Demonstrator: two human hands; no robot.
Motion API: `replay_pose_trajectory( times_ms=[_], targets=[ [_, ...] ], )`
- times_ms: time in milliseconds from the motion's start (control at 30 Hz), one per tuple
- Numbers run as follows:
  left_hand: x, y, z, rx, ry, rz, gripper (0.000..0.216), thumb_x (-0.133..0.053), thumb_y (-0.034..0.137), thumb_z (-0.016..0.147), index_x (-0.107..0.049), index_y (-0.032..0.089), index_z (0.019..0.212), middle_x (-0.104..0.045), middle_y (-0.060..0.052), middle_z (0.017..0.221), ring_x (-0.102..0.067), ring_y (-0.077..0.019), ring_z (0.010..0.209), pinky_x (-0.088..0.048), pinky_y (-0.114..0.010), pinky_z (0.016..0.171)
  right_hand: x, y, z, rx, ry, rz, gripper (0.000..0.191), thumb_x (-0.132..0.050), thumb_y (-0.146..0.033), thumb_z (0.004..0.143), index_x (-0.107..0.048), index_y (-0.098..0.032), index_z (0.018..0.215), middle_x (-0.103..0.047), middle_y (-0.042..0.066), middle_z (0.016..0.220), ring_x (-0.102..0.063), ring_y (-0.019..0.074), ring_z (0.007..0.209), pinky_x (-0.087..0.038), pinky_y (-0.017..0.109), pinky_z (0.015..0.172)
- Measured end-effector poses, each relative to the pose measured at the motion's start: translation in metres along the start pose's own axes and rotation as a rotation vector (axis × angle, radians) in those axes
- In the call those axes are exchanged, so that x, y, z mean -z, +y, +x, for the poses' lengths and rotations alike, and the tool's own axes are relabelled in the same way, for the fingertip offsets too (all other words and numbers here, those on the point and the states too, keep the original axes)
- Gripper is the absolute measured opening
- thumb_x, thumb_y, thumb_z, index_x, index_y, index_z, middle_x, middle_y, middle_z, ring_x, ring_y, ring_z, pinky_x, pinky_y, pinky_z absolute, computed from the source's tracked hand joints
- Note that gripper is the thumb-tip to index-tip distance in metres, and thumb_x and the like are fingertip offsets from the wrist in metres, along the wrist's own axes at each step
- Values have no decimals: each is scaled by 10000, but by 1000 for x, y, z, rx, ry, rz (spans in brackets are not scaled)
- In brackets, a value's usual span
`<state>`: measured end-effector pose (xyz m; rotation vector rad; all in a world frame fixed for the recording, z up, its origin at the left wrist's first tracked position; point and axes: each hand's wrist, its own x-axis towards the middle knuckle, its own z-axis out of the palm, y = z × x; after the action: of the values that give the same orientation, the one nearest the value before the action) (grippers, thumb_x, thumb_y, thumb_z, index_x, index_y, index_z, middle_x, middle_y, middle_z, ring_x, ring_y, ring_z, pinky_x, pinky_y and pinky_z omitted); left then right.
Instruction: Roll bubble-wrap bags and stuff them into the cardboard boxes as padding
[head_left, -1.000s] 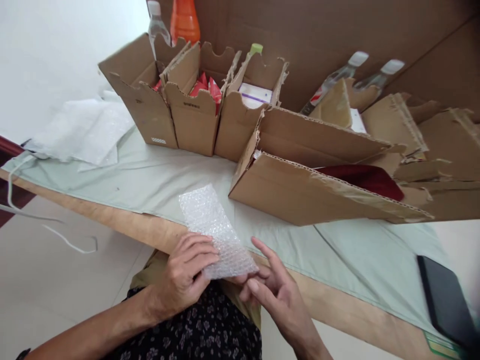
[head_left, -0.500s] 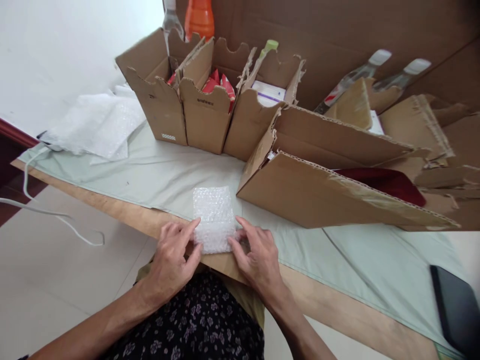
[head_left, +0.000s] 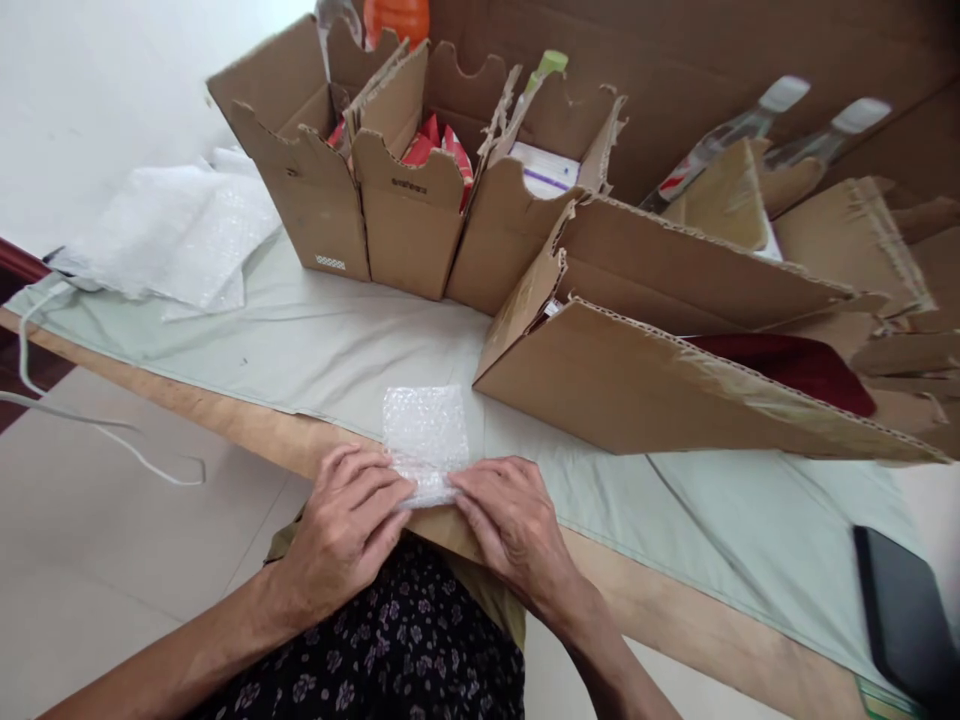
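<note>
A small sheet of clear bubble wrap (head_left: 425, 422) lies near the front edge of the cloth-covered table, its near end folded over into a narrow band. My left hand (head_left: 351, 520) grips the left end of that fold, fingertips on top and thumb at the near side. At the right end, my right hand (head_left: 516, 512) pinches the fold in the same manner. The far part of the sheet lies flat on the pale green cloth (head_left: 330, 350). Fingers cover both ends of the fold, and whether anything is inside it I cannot tell.
Beyond my hands stand several open cardboard boxes (head_left: 405, 240), with red packets and a white box inside. A long carton (head_left: 637, 385) sits to the right. More bubble wrap (head_left: 180, 230) is piled at left, a black phone-like device (head_left: 904, 610) at right. White cables (head_left: 112, 432) hang at left.
The near end of the bubble wrap has been folded tighter, so its flap is now a narrower band. Both hands have closed in from its sides onto the fold. The view has shifted slightly.
</note>
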<state>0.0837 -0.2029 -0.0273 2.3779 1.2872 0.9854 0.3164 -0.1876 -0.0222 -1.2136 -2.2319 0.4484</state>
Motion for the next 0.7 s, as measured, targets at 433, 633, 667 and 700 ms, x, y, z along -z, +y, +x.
replay_pose_trajectory(
  times_ms=[433,633,667,700],
  targets=[
    [-7,-10,13,148,6,164,236,-569,176,1004,-654,162,1223,-702,-114,1091,-659,-279,982,-485,-449,873,-4,1,4,127,-5,-195,201,-591,-136,1009,-701,-195,1166,-768,83,1231,-638,279,1239,-429,440,998],
    [2,-7,10,17,-33,33,232,-587,125,1004,-629,197,1220,-724,-75,1091,-629,-260,1072,-464,-448,987,0,2,11,19,-30,1,238,-553,-169,1038,-701,-227,1215,-801,33,1028,-686,214,1039,-478,397,954],
    [2,-9,12,25,-43,17,221,-575,107,1005,-638,189,1201,-732,-63,1035,-631,-247,1025,-468,-435,962,1,0,10,0,-21,-11,233,-540,-194,1048,-702,-229,1211,-794,43,1045,-683,218,1029,-487,397,938],
    [2,-11,15,41,-47,7,206,-568,104,1006,-650,178,1179,-733,-57,990,-631,-239,977,-473,-426,927,3,-1,10,-11,4,-46,231,-527,-221,1056,-699,-224,1210,-783,62,1075,-676,228,1035,-492,401,926]
  ],
)
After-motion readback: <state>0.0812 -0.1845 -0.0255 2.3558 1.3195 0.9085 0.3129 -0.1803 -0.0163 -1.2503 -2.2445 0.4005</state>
